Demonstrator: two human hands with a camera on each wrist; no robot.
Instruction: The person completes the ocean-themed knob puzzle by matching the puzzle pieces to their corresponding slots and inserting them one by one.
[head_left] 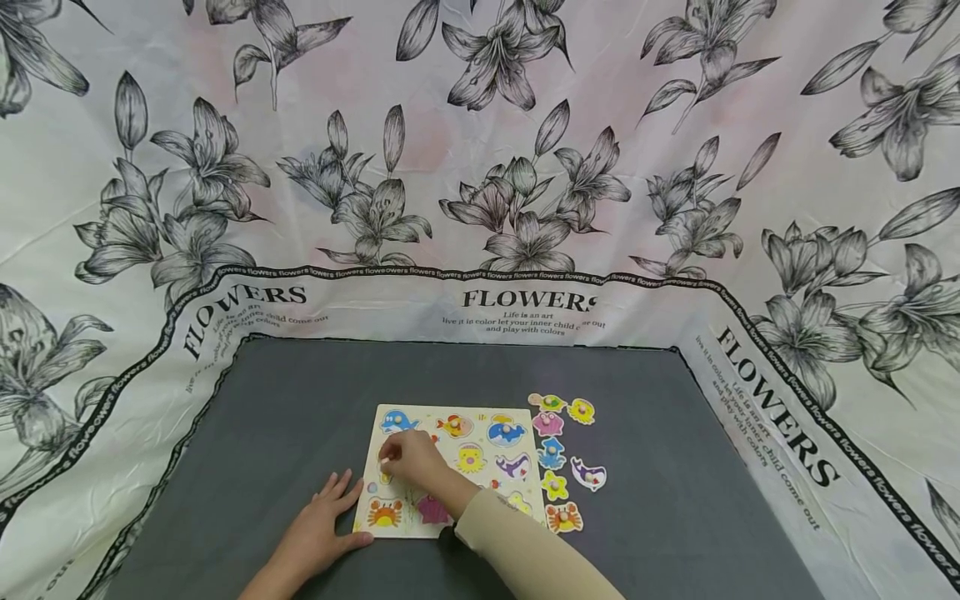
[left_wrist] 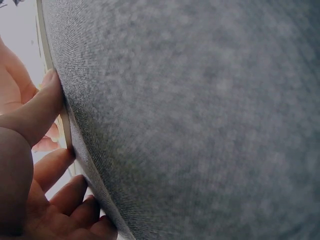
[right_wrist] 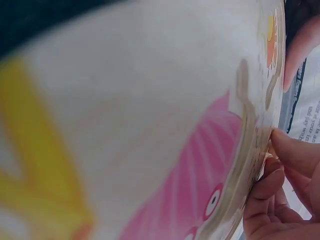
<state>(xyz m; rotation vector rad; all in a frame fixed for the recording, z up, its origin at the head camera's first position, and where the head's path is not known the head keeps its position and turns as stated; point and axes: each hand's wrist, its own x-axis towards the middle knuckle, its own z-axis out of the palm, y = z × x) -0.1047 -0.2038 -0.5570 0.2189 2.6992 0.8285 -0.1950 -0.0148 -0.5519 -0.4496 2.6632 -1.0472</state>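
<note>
A cream puzzle board (head_left: 483, 483) with colourful sea animals lies on the dark grey cloth. My right hand (head_left: 416, 461) reaches over its left part. Thumb and index finger pinch a small puzzle piece (head_left: 385, 477) at the board's surface; the hand mostly hides the piece, so its animal cannot be told. My left hand (head_left: 318, 525) lies on the cloth, fingers spread, thumb and fingertips touching the board's left edge. Near the right hand are an orange crab picture (head_left: 385, 512), a pink picture (head_left: 431, 510) and a yellow octopus (head_left: 471, 458).
Loose pieces lie along the board's right side: a turtle (head_left: 551, 403), a yellow piece (head_left: 581, 411), a pink piece (head_left: 548, 423), a blue piece (head_left: 551, 454), a star (head_left: 554, 485), a purple-white dolphin (head_left: 588, 474) and a crab (head_left: 564, 517). Flower-printed cloth (head_left: 525, 304) rises behind.
</note>
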